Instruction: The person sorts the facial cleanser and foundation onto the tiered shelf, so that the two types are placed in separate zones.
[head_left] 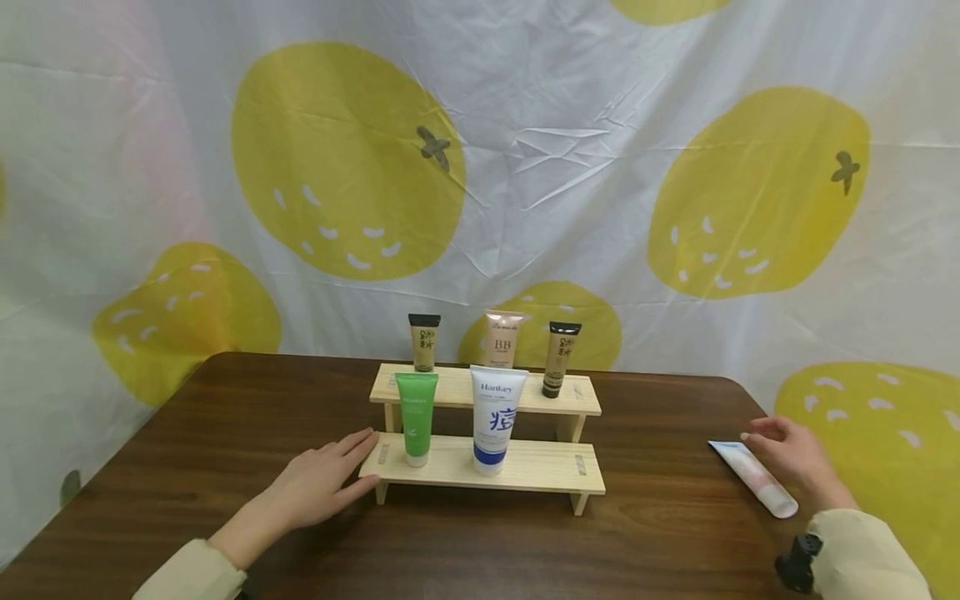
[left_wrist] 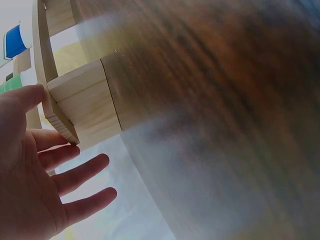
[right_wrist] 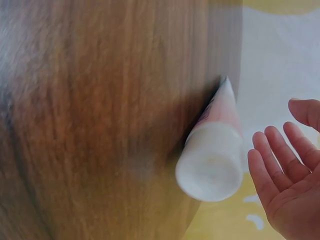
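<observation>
My left hand [head_left: 322,479] touches the left end of the lower step of a light wooden display rack [head_left: 525,463], fingers spread and mostly straight. In the left wrist view, the thumb and first fingers lie at the corner of the shelf board [left_wrist: 47,75], the other fingers extended past it. A green tube [head_left: 417,417] and a white-and-blue tube [head_left: 497,417] stand upright on that step. At the right, my right hand [head_left: 798,458] hovers beside a white squeeze tube [head_left: 753,479] lying on the table. The right wrist view shows its cap [right_wrist: 210,162] apart from the loosely bent fingers.
On the rack's upper step stand a gold tube with a black end [head_left: 424,343], a pink BB cream tube [head_left: 501,337] and another gold-and-black tube [head_left: 560,360]. The dark wooden table [head_left: 660,533] ends before a curtain [head_left: 555,167] with yellow fruit prints.
</observation>
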